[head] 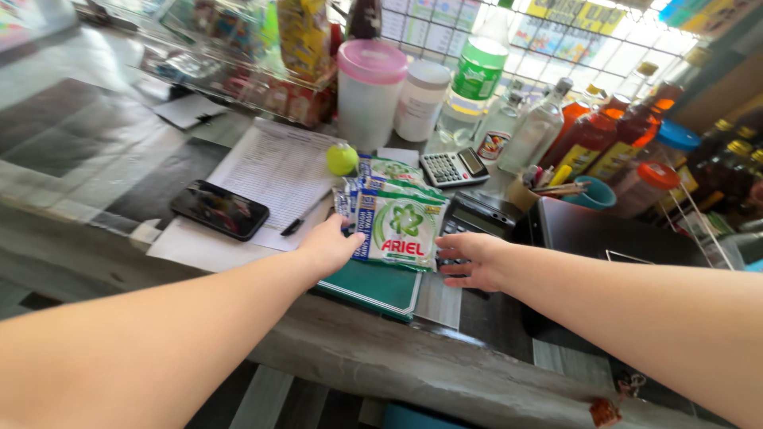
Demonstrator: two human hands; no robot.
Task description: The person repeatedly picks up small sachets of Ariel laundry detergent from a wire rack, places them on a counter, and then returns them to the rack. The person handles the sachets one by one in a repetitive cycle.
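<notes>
Both hands are at the fanned stack of glossy green-and-white detergent sachets (401, 226), which lies flat on a dark green notebook (373, 287) near the front of the desk (358, 349). The left hand (330, 246) rests on the stack's left edge, fingers curled over it and hidden from view, so I cannot tell how tightly they close. The right hand (470, 260) touches the right edge, fingers spread and flat, clamped on nothing. Nothing is lifted yet, the sachets are only being gathered. Just left lie a printed sheet (274, 171), a black pen (296, 225) and a slick black phone (219, 210). Behind sit a small green ball (342, 159), a grey calculator (455, 168) and a pink-lidded plastic jar (368, 91)
</notes>
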